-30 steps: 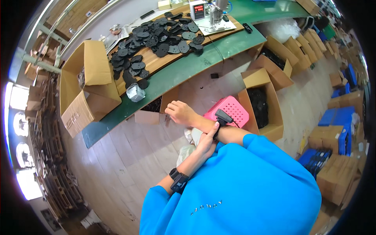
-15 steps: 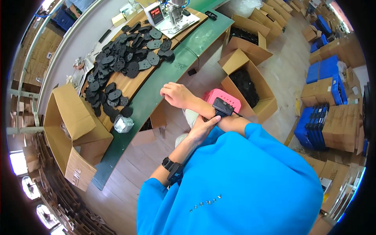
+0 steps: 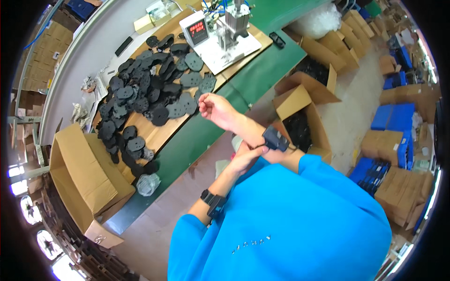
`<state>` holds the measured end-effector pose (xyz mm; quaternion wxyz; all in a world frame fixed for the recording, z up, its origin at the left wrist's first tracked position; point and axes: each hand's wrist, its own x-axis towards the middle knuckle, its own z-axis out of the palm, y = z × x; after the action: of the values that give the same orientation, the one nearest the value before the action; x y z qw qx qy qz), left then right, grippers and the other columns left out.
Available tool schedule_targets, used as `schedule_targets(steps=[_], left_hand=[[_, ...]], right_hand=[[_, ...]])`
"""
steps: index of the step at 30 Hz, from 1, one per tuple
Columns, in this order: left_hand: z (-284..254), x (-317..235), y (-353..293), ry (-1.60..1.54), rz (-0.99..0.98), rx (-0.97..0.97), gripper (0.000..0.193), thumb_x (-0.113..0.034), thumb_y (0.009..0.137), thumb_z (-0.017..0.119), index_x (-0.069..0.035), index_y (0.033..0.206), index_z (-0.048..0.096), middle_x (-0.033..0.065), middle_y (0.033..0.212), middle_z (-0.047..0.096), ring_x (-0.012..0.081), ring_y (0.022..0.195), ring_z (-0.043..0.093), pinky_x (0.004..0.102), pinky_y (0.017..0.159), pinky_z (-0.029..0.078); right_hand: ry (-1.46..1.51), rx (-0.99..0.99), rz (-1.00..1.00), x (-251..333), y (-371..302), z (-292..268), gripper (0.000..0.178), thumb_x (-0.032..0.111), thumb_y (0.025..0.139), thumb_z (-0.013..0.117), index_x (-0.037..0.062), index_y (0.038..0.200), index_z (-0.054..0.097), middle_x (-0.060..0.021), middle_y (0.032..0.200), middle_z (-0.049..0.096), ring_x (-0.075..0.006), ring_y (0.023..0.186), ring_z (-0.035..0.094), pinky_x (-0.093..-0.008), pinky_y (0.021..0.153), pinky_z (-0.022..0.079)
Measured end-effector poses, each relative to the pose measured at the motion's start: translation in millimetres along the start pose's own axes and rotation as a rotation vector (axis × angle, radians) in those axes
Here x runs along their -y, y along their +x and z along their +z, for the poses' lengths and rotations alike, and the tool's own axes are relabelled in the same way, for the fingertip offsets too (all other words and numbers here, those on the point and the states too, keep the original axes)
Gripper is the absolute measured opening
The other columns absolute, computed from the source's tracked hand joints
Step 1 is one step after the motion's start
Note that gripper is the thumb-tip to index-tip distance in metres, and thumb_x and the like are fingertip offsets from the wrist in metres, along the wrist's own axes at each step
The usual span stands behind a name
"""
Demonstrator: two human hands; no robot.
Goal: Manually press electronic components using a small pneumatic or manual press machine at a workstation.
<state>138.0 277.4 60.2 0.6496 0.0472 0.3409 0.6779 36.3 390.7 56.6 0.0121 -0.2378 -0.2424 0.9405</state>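
Note:
My left hand (image 3: 244,159) is wrapped around my right forearm, its thumb lying beside a black strapped-on device (image 3: 275,139). My right hand (image 3: 217,110) is raised near the table's front edge, fingers curled in and nothing visible in them. Another black device (image 3: 213,203) is strapped to my left wrist. Beyond my right hand, a heap of flat, dark, rounded plates with holes (image 3: 145,84) covers much of a wooden board (image 3: 164,134). A white-based machine with a metal press head (image 3: 233,29) stands behind it, beside a box with a red digital display (image 3: 194,29).
The green table (image 3: 206,146) bears an open cardboard box (image 3: 84,168) at its left end, near a clear plastic bundle (image 3: 148,184). Open cartons of black parts (image 3: 299,129) stand on the floor at right. Farther right are stacked blue bins (image 3: 393,119) and cardboard boxes.
The view has shifted, bringing the table closer to my right hand in the picture. A pink stool seen earlier is now hidden. My left hand keeps its hold on my right forearm.

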Motion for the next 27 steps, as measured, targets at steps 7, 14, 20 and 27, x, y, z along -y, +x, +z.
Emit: schedule_targets(steps=[7, 14, 20, 27], left_hand=[[1.4, -6.8, 19.1, -0.132, 0.063, 0.042, 0.086, -0.014, 0.085, 0.086, 0.004, 0.152, 0.036, 0.0131, 0.145, 0.057, 0.0240, 0.134, 0.056, 0.0408, 0.117, 0.042], [-33.3, -12.2, -26.7, 0.469, 0.005, -0.094, 0.055, -0.026, 0.100, 0.072, -0.001, 0.143, 0.046, 0.0126, 0.126, 0.069, 0.0174, 0.117, 0.065, 0.0322, 0.095, 0.055], [-171.8, 17.3, -92.7, 0.907, 0.279, -0.622, 0.032, -0.012, 0.103, 0.063, 0.000, 0.132, 0.054, 0.0087, 0.109, 0.072, 0.0149, 0.106, 0.067, 0.0310, 0.094, 0.054], [-279.6, 15.4, -93.5, 1.637, 0.504, -0.848, 0.039, -0.002, 0.090, 0.064, -0.002, 0.128, 0.061, 0.0177, 0.121, 0.064, 0.0363, 0.117, 0.060, 0.0461, 0.103, 0.046]], right_hand=[[0.683, 0.195, 0.051, 39.1, 12.0, -3.1, 0.008, 0.009, 0.096, 0.054, 0.0068, 0.095, 0.061, -0.0033, 0.079, 0.055, -0.0175, 0.074, 0.050, -0.0320, 0.071, 0.046], [-0.402, 0.003, -0.050, 4.1, -62.4, -62.5, 0.016, 0.015, 0.104, 0.050, 0.0091, 0.104, 0.065, -0.0010, 0.089, 0.062, -0.0129, 0.086, 0.061, -0.0267, 0.074, 0.049], [-1.020, -0.372, -0.063, -33.4, -148.4, -259.0, 0.018, 0.016, 0.101, 0.058, 0.0023, 0.101, 0.069, -0.0055, 0.085, 0.068, -0.0150, 0.080, 0.066, -0.0300, 0.073, 0.054], [-1.220, -0.703, 0.380, -136.2, -230.1, -463.7, 0.068, 0.033, 0.089, 0.082, 0.0058, 0.143, 0.051, -0.0130, 0.110, 0.070, -0.0230, 0.098, 0.070, -0.0381, 0.087, 0.057]])
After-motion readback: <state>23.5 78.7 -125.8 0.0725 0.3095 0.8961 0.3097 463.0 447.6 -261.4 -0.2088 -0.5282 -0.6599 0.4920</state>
